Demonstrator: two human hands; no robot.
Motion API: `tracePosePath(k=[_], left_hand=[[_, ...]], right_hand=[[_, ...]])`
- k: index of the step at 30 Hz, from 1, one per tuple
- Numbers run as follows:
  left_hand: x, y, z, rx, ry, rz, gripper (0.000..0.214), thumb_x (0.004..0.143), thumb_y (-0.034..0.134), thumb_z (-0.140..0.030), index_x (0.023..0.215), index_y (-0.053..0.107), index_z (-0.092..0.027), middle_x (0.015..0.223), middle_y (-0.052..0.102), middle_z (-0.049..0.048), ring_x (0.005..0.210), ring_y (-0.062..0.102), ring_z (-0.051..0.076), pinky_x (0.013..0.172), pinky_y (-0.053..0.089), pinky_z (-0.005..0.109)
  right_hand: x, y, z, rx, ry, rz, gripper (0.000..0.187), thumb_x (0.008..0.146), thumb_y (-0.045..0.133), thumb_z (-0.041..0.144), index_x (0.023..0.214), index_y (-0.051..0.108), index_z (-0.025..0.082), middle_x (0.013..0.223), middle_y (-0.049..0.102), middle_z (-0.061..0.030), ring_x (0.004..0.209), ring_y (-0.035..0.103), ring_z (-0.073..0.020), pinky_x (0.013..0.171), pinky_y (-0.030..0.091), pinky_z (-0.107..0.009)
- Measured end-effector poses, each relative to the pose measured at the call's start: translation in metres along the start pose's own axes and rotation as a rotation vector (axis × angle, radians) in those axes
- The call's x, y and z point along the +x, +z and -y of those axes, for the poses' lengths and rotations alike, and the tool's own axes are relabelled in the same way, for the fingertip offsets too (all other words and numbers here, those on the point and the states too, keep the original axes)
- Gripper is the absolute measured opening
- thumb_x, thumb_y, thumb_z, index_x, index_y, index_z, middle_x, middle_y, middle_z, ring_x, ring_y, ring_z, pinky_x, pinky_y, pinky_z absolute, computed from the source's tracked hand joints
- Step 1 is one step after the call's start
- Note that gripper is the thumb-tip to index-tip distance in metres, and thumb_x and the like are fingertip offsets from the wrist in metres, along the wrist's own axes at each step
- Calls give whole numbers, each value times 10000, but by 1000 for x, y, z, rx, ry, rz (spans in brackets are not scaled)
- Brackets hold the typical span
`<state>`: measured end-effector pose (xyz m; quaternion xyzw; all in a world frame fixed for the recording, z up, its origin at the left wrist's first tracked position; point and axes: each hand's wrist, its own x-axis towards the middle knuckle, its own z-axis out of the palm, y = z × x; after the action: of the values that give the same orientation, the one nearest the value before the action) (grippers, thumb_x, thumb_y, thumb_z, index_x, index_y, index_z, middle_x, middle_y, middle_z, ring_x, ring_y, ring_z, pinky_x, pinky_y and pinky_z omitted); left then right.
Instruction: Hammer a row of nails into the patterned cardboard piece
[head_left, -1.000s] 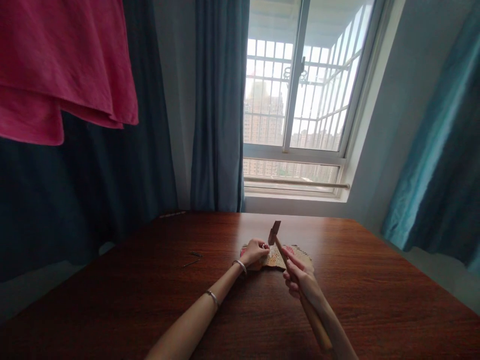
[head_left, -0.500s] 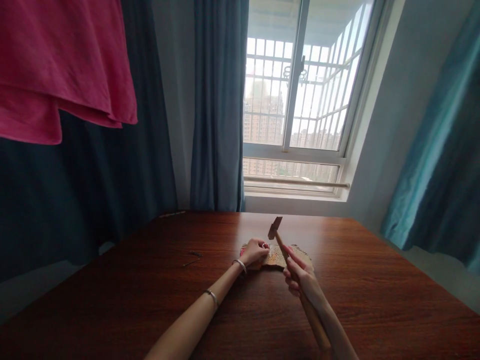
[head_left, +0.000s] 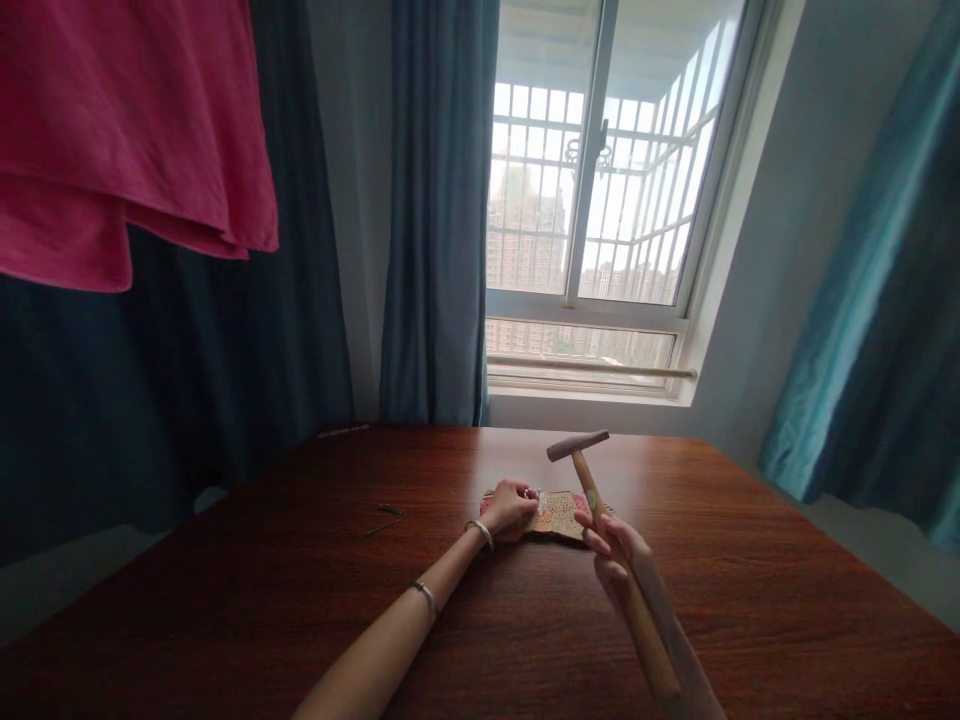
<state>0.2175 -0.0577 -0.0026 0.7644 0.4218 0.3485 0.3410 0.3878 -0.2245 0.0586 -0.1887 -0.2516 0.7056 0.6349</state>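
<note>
Hammer (head_left: 637,605) held in the right hand (head_left: 634,548), the fingers wrapped around its wooden handle; part of the grip is hidden by those fingers. Long axis slanted: head pointed away, beyond the right fingertips and slightly left of them; butt pointed back along the right forearm. Head set crosswise to the handle.

Left hand (head_left: 511,505) set well apart from the hammer head, its fingers bent over the left end of a spotted tan board (head_left: 559,513). Something small and shiny is seen at its fingertips, too small to be identified; whether it is pinched cannot be told. Both board ends are partly covered by the hands. Thin dark pieces (head_left: 385,525), hard to make out, are lying left of the left hand on the table (head_left: 300,600).
</note>
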Motion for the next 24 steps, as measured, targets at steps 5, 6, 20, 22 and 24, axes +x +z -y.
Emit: tracePosePath(k=[5, 6, 20, 22, 24], left_hand=[[0, 0, 0, 6, 9, 0, 198, 631, 587, -256, 698, 699, -107, 644, 655, 18, 597, 540, 123, 541, 366, 183], [0, 0, 1, 6, 11, 3, 198, 632, 587, -256, 698, 698, -106, 646, 655, 18, 597, 539, 122, 540, 365, 183], [0, 1, 2, -12, -4, -1, 191, 616, 589, -249, 689, 695, -107, 610, 633, 5, 576, 519, 115, 519, 349, 179], [0, 1, 2, -15, -1, -4, 185, 617, 586, -247, 677, 692, -108, 605, 632, 7, 573, 517, 114, 516, 346, 178], [0, 2, 3, -7, -4, -10, 188, 619, 585, -251, 680, 696, -112, 610, 635, 9, 577, 520, 115, 515, 344, 179]], right_hand=[[-16, 2, -1, 381, 208, 72, 180, 817, 592, 189, 970, 504, 157, 602, 540, 57, 443, 449, -12, 348, 353, -38], [-17, 1, -4, 401, 255, 85, 152, 821, 601, 210, 929, 506, 163, 569, 508, 74, 441, 450, -6, 374, 367, -37], [-22, -3, -32, -525, 146, -254, 687, 762, 583, 555, 1344, 299, 327, 498, 421, 116, 265, 290, -27, 272, 213, -117], [-24, 8, -33, -641, 124, -308, 745, 790, 534, 563, 1408, 203, 309, 490, 403, 113, 260, 284, -27, 270, 205, -120], [-25, 16, -31, -743, 108, -336, 744, 798, 510, 565, 1418, 214, 280, 479, 391, 108, 261, 274, -26, 270, 203, -125]])
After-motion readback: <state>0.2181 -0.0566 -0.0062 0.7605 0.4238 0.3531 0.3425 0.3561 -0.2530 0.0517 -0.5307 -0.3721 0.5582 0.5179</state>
